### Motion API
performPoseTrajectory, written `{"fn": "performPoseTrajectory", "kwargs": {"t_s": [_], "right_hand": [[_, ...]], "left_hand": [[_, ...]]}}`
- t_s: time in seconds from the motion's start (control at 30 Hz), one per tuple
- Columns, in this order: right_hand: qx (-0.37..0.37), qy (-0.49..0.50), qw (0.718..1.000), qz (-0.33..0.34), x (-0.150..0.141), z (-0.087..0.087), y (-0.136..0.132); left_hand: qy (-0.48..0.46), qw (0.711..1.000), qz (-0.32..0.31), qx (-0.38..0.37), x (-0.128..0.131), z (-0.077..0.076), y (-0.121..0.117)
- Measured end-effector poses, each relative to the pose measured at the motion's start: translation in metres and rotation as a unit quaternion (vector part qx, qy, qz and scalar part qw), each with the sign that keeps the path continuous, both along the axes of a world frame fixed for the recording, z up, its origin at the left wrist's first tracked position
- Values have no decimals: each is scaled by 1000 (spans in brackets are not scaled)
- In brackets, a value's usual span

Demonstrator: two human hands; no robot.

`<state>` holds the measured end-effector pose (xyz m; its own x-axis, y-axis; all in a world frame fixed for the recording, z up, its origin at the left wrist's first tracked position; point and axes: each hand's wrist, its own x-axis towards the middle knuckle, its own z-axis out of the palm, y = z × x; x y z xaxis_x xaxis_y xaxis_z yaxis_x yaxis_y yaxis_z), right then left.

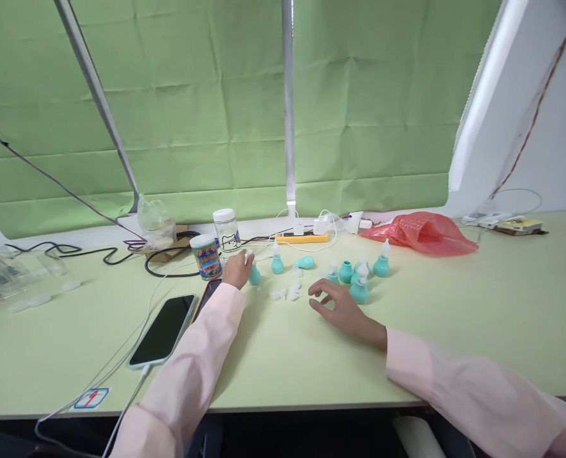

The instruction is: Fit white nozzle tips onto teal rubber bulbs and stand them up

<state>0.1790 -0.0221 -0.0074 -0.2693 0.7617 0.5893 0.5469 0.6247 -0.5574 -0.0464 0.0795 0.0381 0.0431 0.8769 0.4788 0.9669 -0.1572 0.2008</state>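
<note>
My left hand [238, 270] is closed at the clear tip of a small teal bulb nasal aspirator [254, 276], which stands upright on the table. My right hand [337, 306] hovers with thumb and fingers apart, holding nothing. Just beyond it is a cluster of teal bulbs, among them an aspirator with a clear nozzle [360, 289] and a bare bulb [346, 271]. Another tipped aspirator [277, 262] stands between the hands, farther back. A teal bulb [305, 262] lies on its side near it. Loose clear nozzle pieces [293, 291] lie between my hands.
A lidded clear jar [228, 232] and a printed canister [205, 257] stand behind my left hand. A phone [163, 332] on a cable lies beside my left forearm, a second phone [207, 298] partly under it. A yellow power strip [302, 238] and red plastic bag [421, 233] are at the back.
</note>
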Motion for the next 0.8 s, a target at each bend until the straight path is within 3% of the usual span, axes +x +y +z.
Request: {"fn": "performPoseTrajectory", "kwargs": {"t_s": [0.13,0.2,0.3,0.37,0.53,0.73,0.8], "right_hand": [[-3,-8,1000,-2,0,0,-1],[-1,-11,1000,-1,-1,0,-2],[4,-16,1000,4,-2,-1,-2],[8,-19,1000,5,-2,-1,-2],[2,-26,1000,5,-1,-2,-3],[-9,-23,1000,6,0,-4,-2],[-19,-13,1000,12,0,-5,-1]], "left_hand": [[-12,996,8,88,7,7,-18],[5,987,-71,147,15,7,-33],[92,957,-261,87,29,-3,-48],[142,940,-310,0,36,-15,-50],[176,939,-271,-118,38,-35,-39],[98,953,-259,-124,39,-36,-37],[11,950,-285,-124,42,-35,-43]]}}
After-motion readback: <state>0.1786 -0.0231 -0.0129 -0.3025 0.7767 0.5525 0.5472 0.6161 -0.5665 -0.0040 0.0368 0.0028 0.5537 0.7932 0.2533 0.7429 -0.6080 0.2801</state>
